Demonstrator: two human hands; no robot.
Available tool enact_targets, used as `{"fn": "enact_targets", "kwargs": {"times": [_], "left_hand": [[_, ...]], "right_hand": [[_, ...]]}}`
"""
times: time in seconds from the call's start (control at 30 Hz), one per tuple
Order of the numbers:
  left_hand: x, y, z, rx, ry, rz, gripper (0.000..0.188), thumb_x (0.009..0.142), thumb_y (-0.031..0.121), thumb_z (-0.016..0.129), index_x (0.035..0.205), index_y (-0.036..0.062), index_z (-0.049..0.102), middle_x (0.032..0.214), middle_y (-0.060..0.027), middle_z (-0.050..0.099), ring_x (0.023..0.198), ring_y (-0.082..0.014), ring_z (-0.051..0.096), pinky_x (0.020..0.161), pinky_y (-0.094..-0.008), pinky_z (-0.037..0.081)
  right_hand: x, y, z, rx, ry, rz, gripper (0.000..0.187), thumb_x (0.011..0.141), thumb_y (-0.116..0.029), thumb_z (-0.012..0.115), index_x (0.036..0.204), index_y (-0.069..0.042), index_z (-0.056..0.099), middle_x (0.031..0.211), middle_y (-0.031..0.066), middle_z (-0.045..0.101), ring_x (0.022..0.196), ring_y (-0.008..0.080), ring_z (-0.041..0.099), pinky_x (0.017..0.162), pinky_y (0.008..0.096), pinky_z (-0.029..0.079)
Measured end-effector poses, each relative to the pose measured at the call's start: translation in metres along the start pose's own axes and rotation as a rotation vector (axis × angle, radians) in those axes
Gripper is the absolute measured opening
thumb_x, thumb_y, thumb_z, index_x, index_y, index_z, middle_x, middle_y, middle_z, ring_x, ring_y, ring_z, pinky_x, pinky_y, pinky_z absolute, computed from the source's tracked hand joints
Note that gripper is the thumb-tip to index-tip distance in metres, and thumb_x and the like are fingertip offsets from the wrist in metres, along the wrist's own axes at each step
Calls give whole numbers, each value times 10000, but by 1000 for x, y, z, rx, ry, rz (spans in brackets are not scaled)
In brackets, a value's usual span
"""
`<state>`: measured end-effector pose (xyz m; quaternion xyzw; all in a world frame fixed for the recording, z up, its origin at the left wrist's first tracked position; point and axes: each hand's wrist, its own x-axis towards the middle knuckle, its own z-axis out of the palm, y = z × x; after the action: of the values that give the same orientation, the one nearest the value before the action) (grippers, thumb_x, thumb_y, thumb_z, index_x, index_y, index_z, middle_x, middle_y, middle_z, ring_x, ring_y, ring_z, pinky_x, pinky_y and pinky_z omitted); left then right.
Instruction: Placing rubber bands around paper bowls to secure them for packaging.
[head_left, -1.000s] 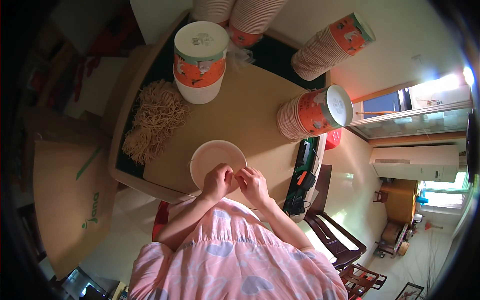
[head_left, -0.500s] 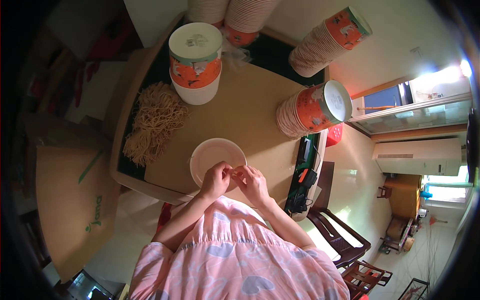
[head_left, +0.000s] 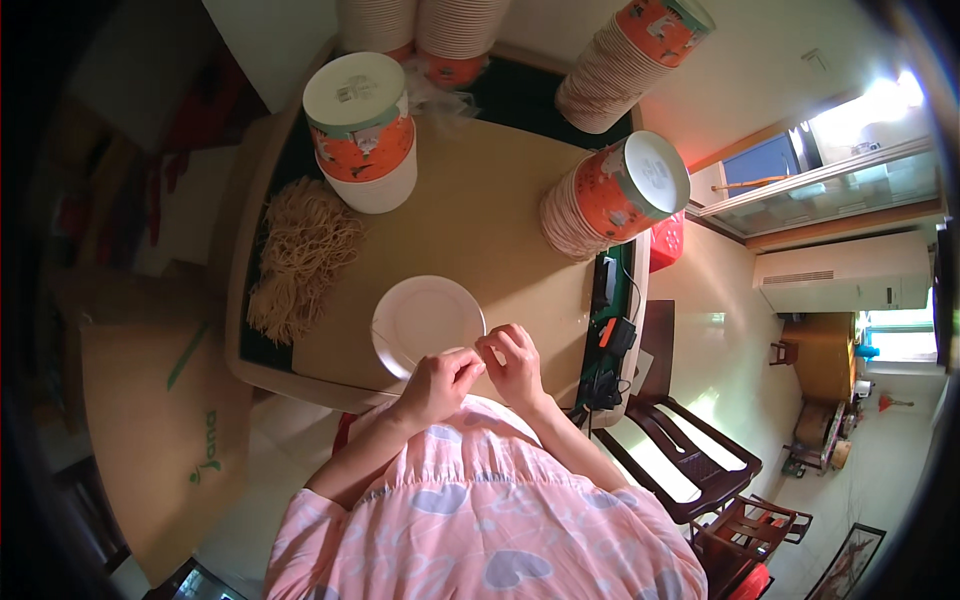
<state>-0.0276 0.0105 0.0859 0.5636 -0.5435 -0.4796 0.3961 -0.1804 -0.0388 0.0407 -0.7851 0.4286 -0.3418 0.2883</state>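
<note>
A white round paper bowl [head_left: 428, 318] stands on the table close in front of me. At its near right rim both hands are held close together, fingertips bent in. My left hand [head_left: 438, 388] is pinched, its thumb and finger pressed on something too small to make out. Beside it, my right hand [head_left: 512, 365] is also pinched, and what it holds is hidden. To the left lies a loose bundle of thin beige strings [head_left: 305, 255]. Behind the bowl, an upside-down stack of orange-and-white paper tubs [head_left: 362, 150] stands on the table.
Nested stacks of paper tubs [head_left: 612, 195] stand at the right, with another tilted stack [head_left: 630, 70] beyond. More stacks [head_left: 460, 30] and a clear plastic bag [head_left: 440, 105] are at the back. Cables and black adapters [head_left: 612, 340] line the right edge. A cardboard box [head_left: 165, 430] stands left.
Both hands have drawn slightly down and right, away from the bowl's middle, so more of its inside shows. The whole view has shifted a little.
</note>
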Motion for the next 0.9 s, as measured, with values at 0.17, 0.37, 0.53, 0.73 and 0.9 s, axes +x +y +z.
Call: {"fn": "enact_targets", "kwargs": {"times": [0.17,0.37,0.53,0.73,0.9], "left_hand": [[-5,20,-1,21,-67,19,103,845,65,577,792,-23,567,713,-165,568,613,-293,569,562,-351,434],[-9,16,-4,-43,-43,5,81,841,65,604,802,-7,604,686,-75,568,594,-102,533,529,-261,411],[-3,5,-46,165,67,-49,68,780,34,621,806,38,560,850,-82,559,674,-204,594,599,-309,482],[19,-76,-107,107,335,-259,63,797,2,607,826,30,558,753,-44,601,681,-135,562,639,-282,448],[31,-117,-103,-267,190,-525,72,873,96,575,876,33,610,759,-25,624,685,-97,552,625,-258,458]], "right_hand": [[-10,17,8,8,26,99,117,704,8,664,771,-63,600,786,88,562,741,284,558,655,374,452],[-11,20,10,47,25,151,130,710,21,650,800,-52,591,802,99,562,754,293,559,678,381,462],[8,11,-3,-30,13,35,141,712,29,620,818,-46,564,921,112,583,857,307,558,733,375,472],[26,20,9,23,-7,86,86,749,-4,610,822,-25,570,827,118,606,774,292,595,673,369,486],[27,46,30,327,-116,478,93,827,-90,567,806,0,574,734,108,629,669,200,621,590,322,483]]}}
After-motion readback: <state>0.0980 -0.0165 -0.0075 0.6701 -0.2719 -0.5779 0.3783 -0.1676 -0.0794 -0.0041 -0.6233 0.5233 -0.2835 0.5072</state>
